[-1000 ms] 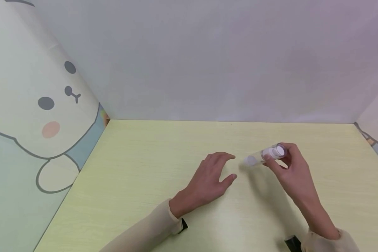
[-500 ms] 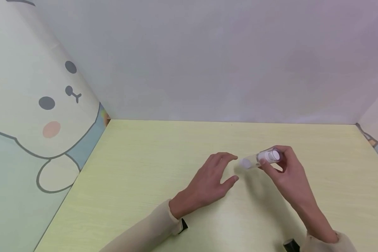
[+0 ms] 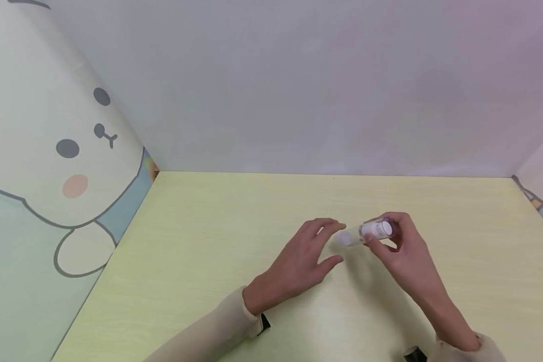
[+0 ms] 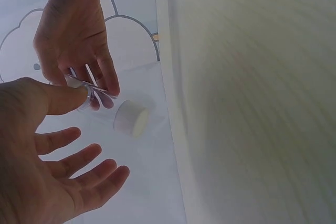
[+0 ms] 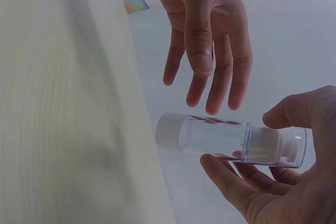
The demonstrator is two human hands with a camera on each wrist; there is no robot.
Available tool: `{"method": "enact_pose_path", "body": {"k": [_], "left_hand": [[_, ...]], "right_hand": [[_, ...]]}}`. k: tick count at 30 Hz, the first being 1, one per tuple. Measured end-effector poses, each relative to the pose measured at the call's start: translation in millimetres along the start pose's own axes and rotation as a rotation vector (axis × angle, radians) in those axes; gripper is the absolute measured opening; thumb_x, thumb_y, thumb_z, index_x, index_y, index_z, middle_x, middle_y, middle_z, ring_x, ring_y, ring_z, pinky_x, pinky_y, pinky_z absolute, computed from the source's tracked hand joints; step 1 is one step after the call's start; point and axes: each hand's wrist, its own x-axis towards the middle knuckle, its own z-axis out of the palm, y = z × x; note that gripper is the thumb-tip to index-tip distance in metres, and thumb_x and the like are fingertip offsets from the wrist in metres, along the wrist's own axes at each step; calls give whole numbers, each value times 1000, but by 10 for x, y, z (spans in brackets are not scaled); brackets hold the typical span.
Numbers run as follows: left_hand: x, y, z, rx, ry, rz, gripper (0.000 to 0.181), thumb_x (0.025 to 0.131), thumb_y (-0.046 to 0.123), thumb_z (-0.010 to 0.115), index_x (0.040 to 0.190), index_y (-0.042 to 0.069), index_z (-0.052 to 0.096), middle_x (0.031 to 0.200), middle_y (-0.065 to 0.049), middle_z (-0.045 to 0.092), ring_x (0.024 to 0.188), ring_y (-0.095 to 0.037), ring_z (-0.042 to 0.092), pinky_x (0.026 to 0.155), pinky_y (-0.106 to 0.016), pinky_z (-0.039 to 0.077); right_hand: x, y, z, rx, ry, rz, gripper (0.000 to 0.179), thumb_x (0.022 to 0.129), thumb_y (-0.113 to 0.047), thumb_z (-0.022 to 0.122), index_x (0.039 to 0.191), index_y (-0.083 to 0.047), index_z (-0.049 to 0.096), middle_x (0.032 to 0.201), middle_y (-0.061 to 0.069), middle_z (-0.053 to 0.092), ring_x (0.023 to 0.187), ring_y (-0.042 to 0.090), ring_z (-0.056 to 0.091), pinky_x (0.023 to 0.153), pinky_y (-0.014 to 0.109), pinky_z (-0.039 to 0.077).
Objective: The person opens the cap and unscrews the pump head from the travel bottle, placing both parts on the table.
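A clear pump bottle (image 5: 212,136) with a white base and a white pump under a clear cap lies tilted in the air above the table. My right hand (image 3: 404,256) grips it at the capped end, thumb on one side and fingers on the other. The bottle's white base points left, toward my left hand (image 3: 298,256). That hand is held with fingers spread and slightly bent, nothing between them, its fingertips close to the base. In the left wrist view, the white base (image 4: 131,119) shows beyond the left fingers, and the right hand holds the far end.
The pale wooden table (image 3: 217,211) spreads under both hands. Behind it rises a plain light wall (image 3: 298,90). A panel with a cartoon animal (image 3: 36,125) borders the left side. Black straps (image 3: 415,353) show at the sleeves.
My right hand has moved left and slightly nearer with the bottle, bringing its base up close to my left fingertips. The left hand has shifted only slightly to the right.
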Motion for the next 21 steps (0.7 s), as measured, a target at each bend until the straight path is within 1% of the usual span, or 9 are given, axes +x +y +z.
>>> {"method": "enact_pose_path", "body": {"k": [4, 8, 13, 21], "left_hand": [[5, 5, -15, -25, -15, -1, 57, 97, 27, 76, 148, 19, 52, 145, -1, 55, 133, -19, 55, 112, -29, 48], [7, 1, -20, -49, -29, 2, 55, 98, 25, 75, 147, 18, 52, 144, -1, 56, 131, -19, 56, 110, -30, 49], [3, 0, -15, -52, -41, 12, 55, 98, 25, 74, 148, 17, 51, 144, -1, 56, 130, -19, 56, 109, -30, 50], [1, -2, -11, -73, -50, 22, 56, 99, 25, 73, 149, 16, 49, 146, -2, 55, 132, -19, 55, 111, -30, 49]], "right_hand": [[-8, -17, 10, 18, -14, -15, 41, 99, -11, 71, 130, -5, 44, 119, -9, 63, 102, -3, 65, 83, 12, 56], [-18, -34, 12, 36, -24, -27, 40, 99, -10, 70, 129, -6, 45, 120, -12, 64, 102, -1, 65, 83, 13, 56], [-28, -55, 15, 39, -47, -30, 39, 100, -11, 70, 129, -8, 44, 122, -8, 64, 103, 1, 64, 83, 14, 56], [-44, -75, 27, 73, -86, -68, 38, 99, -7, 70, 129, -8, 46, 123, -3, 61, 99, 7, 65, 81, 18, 58]]}}
